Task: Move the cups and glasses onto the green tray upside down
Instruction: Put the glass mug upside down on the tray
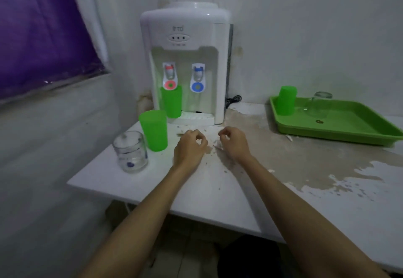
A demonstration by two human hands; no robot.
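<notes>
I see one green cup (286, 101) and one glass (318, 105) upside down on the green tray (340, 133) at two o'clock; my left hand (190, 146) and right hand (234, 143) hover loosely curled (holding nothing) above the table (218, 190)

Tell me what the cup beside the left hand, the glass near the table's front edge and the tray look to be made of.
Green cup: likely plastic, opaque with a slightly translucent matte glow.
Glass: seems clear glass, see-through with bright reflections and a small blue mark low on its side.
Green tray: probably moulded plastic, with uniform colour, rounded rim and a soft sheen.
</notes>
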